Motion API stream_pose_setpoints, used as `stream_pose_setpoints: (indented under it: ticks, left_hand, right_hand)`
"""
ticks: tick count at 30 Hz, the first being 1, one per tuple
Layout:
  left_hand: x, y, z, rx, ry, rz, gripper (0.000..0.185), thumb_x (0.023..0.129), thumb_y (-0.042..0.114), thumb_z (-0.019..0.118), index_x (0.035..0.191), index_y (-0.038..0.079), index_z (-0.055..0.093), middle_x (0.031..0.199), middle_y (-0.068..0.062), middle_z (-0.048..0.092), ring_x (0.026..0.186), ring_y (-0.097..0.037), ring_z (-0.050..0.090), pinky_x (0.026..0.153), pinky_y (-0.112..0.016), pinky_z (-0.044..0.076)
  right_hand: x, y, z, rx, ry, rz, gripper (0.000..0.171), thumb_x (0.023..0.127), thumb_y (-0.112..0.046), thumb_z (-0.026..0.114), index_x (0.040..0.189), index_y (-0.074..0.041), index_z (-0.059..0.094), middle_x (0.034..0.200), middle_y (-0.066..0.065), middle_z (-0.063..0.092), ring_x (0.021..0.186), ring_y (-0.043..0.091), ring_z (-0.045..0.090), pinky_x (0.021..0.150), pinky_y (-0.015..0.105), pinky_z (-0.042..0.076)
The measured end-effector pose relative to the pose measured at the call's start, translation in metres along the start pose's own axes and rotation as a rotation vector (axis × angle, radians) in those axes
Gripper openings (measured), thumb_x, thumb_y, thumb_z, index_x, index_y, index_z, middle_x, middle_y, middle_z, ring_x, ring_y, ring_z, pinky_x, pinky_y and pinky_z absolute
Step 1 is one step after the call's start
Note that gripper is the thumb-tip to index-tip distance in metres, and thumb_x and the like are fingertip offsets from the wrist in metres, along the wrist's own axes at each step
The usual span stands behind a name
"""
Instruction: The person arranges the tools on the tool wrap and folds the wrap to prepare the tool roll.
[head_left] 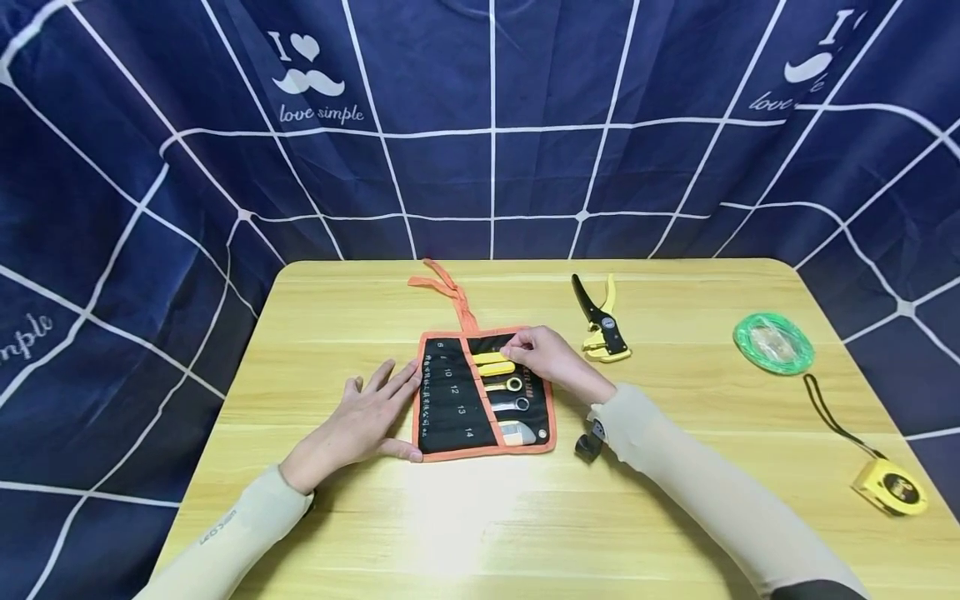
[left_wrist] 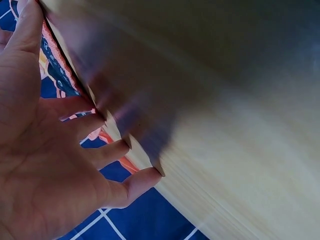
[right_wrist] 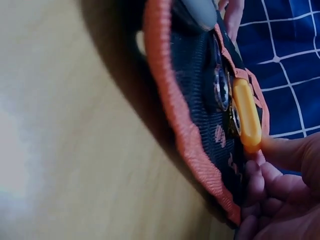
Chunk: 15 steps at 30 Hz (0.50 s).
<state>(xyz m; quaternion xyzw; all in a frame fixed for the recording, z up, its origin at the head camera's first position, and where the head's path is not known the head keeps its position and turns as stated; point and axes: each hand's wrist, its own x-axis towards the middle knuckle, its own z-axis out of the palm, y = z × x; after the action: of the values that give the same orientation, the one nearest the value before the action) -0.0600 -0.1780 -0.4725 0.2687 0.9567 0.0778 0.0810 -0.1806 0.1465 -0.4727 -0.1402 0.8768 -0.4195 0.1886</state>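
Note:
A black tool pouch (head_left: 450,400) with orange trim lies unrolled on the table, its slots numbered in white. In its right half sit two yellow-handled tools, a brass-toned ring wrench (head_left: 513,384), a silver ring wrench (head_left: 521,404) and a broad grey blade-like tool (head_left: 519,433). My right hand (head_left: 546,357) pinches the end of the upper yellow handle (head_left: 489,358) between thumb and fingertips; in the right wrist view a yellow handle (right_wrist: 246,115) ends at the thumb. With fingers spread, my left hand (head_left: 363,423) rests on the table, fingertips and thumb at the pouch's left edge.
Orange ties (head_left: 450,292) stretch behind the pouch. To its right lie a yellow-and-black wire stripper (head_left: 603,321), a coil of green wire (head_left: 772,343) and a yellow tape measure (head_left: 892,486) with a black strap. Blue gridded cloth (head_left: 450,175) hangs around the table (head_left: 337,308).

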Motion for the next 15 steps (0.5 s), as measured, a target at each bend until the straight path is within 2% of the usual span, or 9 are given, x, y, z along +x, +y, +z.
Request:
stream_pose_setpoints:
  ticks: [5, 8, 12, 15]
  left_hand:
    - [0.0008, -0.0004, 0.0010, -0.005, 0.007, 0.008, 0.122, 0.082, 0.072, 0.081, 0.169, -0.001, 0.036, 0.177, -0.018, 0.027, 0.158, -0.052, 0.028, 0.103, -0.080, 0.037]
    - [0.0006, -0.0008, 0.0016, -0.014, 0.002, 0.005, 0.122, 0.082, 0.073, 0.081, 0.169, 0.000, 0.036, 0.178, -0.017, 0.026, 0.158, -0.051, 0.026, 0.103, -0.081, 0.036]
    - [-0.0001, -0.0010, 0.0019, -0.016, -0.004, 0.003, 0.122, 0.082, 0.072, 0.081, 0.169, -0.001, 0.037, 0.178, -0.016, 0.025, 0.159, -0.051, 0.026, 0.103, -0.081, 0.036]
    - [0.0000, -0.0012, 0.0020, -0.007, 0.001, 0.004, 0.121, 0.082, 0.072, 0.081, 0.168, -0.001, 0.037, 0.178, -0.016, 0.026, 0.158, -0.051, 0.027, 0.103, -0.080, 0.036]
  right_hand:
    - [-0.0012, 0.0037, -0.0006, 0.093, 0.002, -0.001, 0.017, 0.107, -0.013, 0.071, 0.115, 0.000, 0.078, 0.103, 0.007, 0.074, 0.096, 0.021, 0.065, 0.093, 0.040, 0.052]
    - [-0.0033, 0.0041, -0.0022, 0.163, -0.004, 0.003, 0.017, 0.107, -0.008, 0.070, 0.119, 0.003, 0.076, 0.107, 0.011, 0.075, 0.100, 0.023, 0.068, 0.095, 0.042, 0.054]
    - [-0.0057, 0.0051, -0.0033, 0.178, 0.003, -0.005, 0.017, 0.106, -0.007, 0.071, 0.118, 0.004, 0.076, 0.108, 0.011, 0.076, 0.099, 0.021, 0.068, 0.093, 0.038, 0.054]
    - [-0.0076, 0.0056, -0.0041, 0.202, 0.017, -0.001, 0.018, 0.106, -0.007, 0.072, 0.119, 0.004, 0.076, 0.107, 0.010, 0.076, 0.095, 0.018, 0.066, 0.085, 0.030, 0.053]
